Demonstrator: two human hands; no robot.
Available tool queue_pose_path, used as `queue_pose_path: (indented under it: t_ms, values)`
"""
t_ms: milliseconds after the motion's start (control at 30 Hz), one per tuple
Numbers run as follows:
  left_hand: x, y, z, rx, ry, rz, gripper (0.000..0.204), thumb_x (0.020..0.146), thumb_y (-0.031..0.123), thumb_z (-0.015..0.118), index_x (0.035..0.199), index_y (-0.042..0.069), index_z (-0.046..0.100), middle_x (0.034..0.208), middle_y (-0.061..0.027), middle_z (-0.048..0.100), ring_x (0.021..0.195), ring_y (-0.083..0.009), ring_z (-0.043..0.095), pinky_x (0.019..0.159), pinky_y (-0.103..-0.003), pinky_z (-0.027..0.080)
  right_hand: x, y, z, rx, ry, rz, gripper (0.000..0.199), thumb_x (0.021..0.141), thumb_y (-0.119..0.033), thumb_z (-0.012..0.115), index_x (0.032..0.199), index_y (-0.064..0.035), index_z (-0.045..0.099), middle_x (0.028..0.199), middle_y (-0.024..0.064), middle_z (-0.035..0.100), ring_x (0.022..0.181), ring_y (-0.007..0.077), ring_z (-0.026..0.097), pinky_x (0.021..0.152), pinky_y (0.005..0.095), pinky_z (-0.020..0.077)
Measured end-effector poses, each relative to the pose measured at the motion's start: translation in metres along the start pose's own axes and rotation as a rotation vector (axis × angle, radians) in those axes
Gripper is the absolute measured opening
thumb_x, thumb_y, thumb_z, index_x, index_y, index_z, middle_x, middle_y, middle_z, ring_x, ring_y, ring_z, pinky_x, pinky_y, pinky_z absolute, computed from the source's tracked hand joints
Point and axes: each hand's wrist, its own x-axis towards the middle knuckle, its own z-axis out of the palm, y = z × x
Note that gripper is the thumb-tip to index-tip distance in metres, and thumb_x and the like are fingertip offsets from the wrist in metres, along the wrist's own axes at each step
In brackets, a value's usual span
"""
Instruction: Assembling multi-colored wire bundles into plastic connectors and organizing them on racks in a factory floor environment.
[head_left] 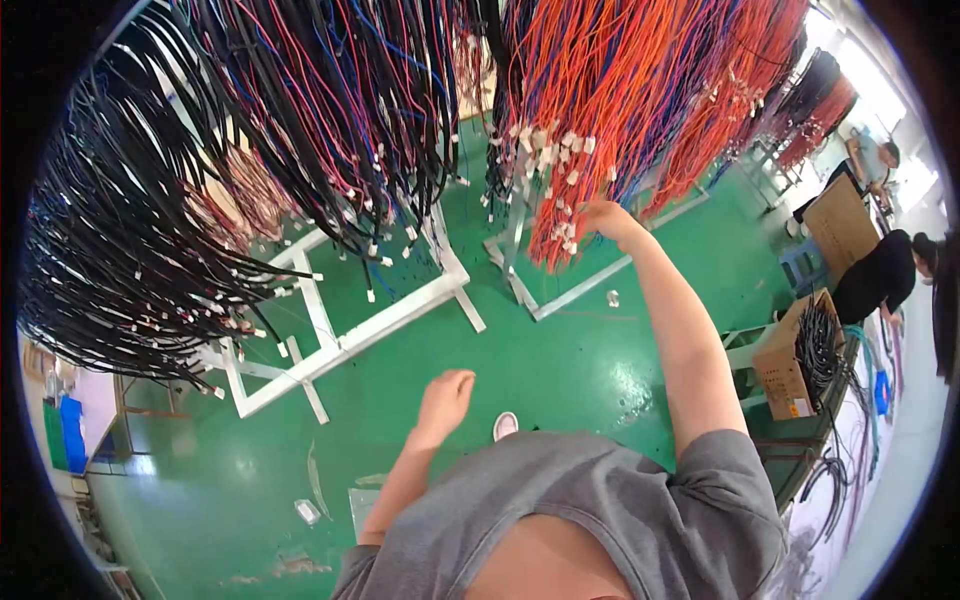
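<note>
My right arm stretches forward to a hanging bundle of orange wires (560,225) with white connectors at the ends. My right hand (610,220) is closed at the edge of this bundle, though its fingertips are partly hidden among the wires. In front of my body, my left hand (447,402) hovers over the floor with its fingers curled in and nothing visible in it. Black cables (130,220) with white connectors hang thickly at the left. Between them and the orange wires are more black, red and blue strands (340,130).
White metal rack frames (390,318) stand on the green floor (560,385) under the wires. At the right, a cardboard box (790,365) holds black cables beside a bench. A blue stool (800,265) and other people (880,280) are behind it. Blue bins (72,433) sit far left.
</note>
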Motion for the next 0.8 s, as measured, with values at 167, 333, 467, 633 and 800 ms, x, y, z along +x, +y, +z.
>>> queue_pose_path:
  t_ms: [167, 333, 467, 633, 800]
  values:
    - [-0.004, 0.000, 0.000, -0.063, -0.022, -0.183, 0.014, 0.076, 0.011, 0.050, 0.081, 0.001, 0.056, 0.080, -0.0154, 0.057, 0.071, -0.0301, 0.055, 0.063, -0.035, 0.044, -0.034, 0.023, 0.019, -0.274, 0.322, -0.171, 0.028, 0.077, -0.025, 0.052, 0.082, 0.0022, 0.059, 0.071, 0.0115, 0.060, 0.069, 0.0142, 0.055, 0.064, 0.0273, 0.0408]
    - [0.006, 0.012, 0.014, -0.314, -0.186, -0.339, 0.014, 0.075, 0.014, 0.052, 0.082, 0.002, 0.057, 0.075, -0.0131, 0.058, 0.066, -0.0249, 0.057, 0.060, -0.033, 0.045, -0.109, 0.030, 0.022, 0.282, 0.400, -0.136, 0.035, 0.083, -0.030, 0.044, 0.093, 0.0026, 0.055, 0.084, 0.0097, 0.059, 0.075, 0.0146, 0.054, 0.071, 0.0273, 0.0403]
    - [0.050, 0.038, 0.054, -0.231, -0.257, -0.046, 0.033, 0.073, 0.023, 0.057, 0.096, 0.000, 0.052, 0.093, -0.0156, 0.054, 0.085, -0.0260, 0.053, 0.073, -0.034, 0.042, -0.178, 0.013, 0.025, 0.650, 0.465, -0.091, 0.031, 0.086, -0.030, 0.038, 0.078, -0.0022, 0.048, 0.069, 0.0078, 0.052, 0.064, 0.0174, 0.051, 0.068, 0.0335, 0.0424]
    - [0.082, 0.113, 0.153, -0.421, -0.554, 0.413, 0.085, 0.065, 0.036, 0.063, 0.124, -0.002, 0.016, 0.121, -0.0220, 0.033, 0.115, -0.0302, 0.031, 0.095, -0.037, 0.025, -0.240, -0.016, 0.034, 1.137, 0.364, -0.109, 0.030, 0.087, -0.031, 0.035, 0.071, -0.0061, 0.041, 0.059, 0.0030, 0.038, 0.055, 0.0178, 0.042, 0.063, 0.0395, 0.0434]
    - [0.028, 0.170, 0.190, -1.128, -0.959, -0.196, 0.018, 0.082, 0.020, 0.046, 0.091, 0.004, 0.046, 0.059, -0.0007, 0.049, 0.056, -0.0085, 0.049, 0.051, -0.026, 0.041, -0.294, -0.015, 0.018, 0.556, 0.873, -0.226, 0.024, 0.086, -0.026, 0.038, 0.096, -0.0046, 0.043, 0.081, 0.0049, 0.047, 0.075, 0.0173, 0.048, 0.073, 0.0348, 0.0431]
